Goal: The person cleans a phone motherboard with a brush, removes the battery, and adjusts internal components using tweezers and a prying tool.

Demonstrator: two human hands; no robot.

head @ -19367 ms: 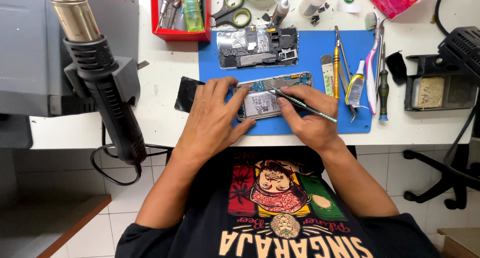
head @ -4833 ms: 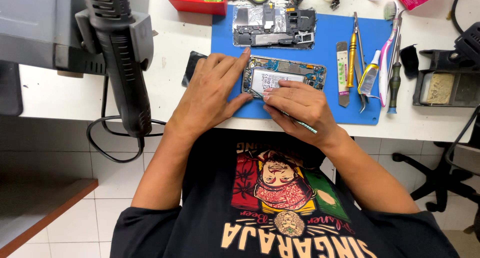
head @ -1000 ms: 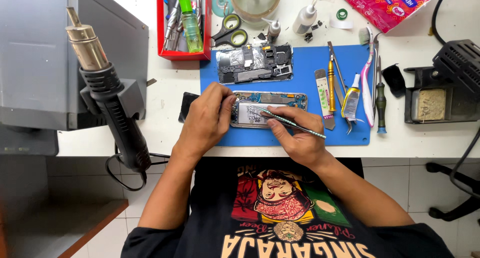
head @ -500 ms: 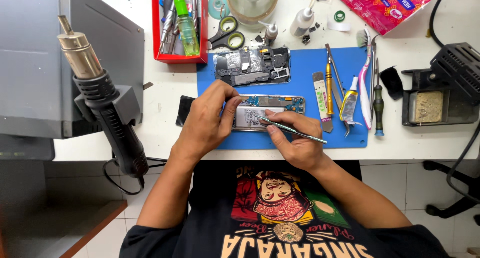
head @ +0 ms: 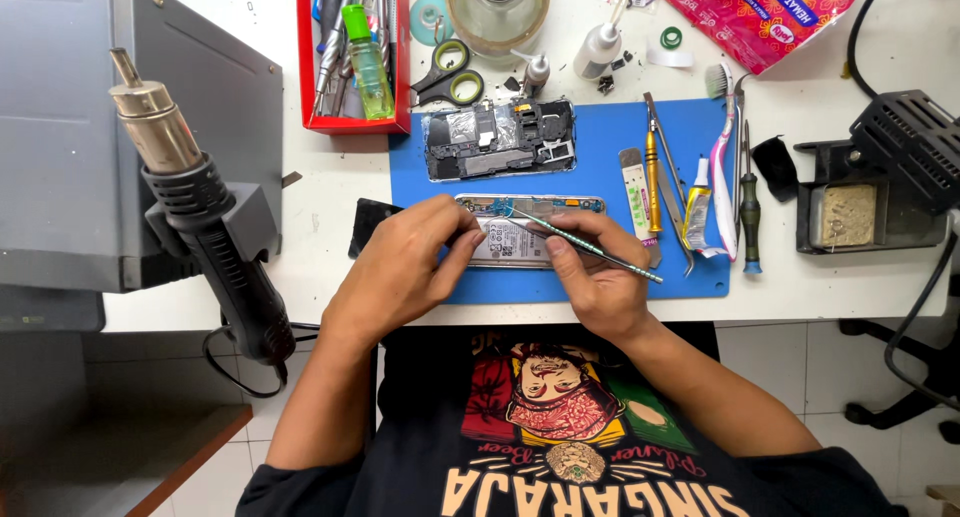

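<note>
My right hand (head: 600, 282) keeps a pinch grip on the thin tweezers (head: 580, 240), thumb and forefinger pressed together on the shaft, tip angled up-left onto the upper end of the opened phone (head: 520, 239). My left hand (head: 405, 267) lies flat across the phone's left part, fingers closed and pressing it down; nothing is held in that grip. The phone rests back-off on the blue mat (head: 610, 147), near the front edge of the table (head: 880, 287). Risk, as I judge it: the metal tip sits among small board parts, so a slip could scratch a connector or tear a flex cable; if my left hand shifts, the phone could skid on the mat. To the right of the phone lie a yellow-handled tool (head: 652, 182), a toothbrush (head: 722, 167) and a small screwdriver (head: 750, 212). Beyond it sits the removed back frame (head: 500, 139), then scissors (head: 448, 72), a red tray (head: 352, 57) of tools and a glass jar (head: 497, 7). A hot-air gun (head: 200, 207) hangs at far left.
</note>
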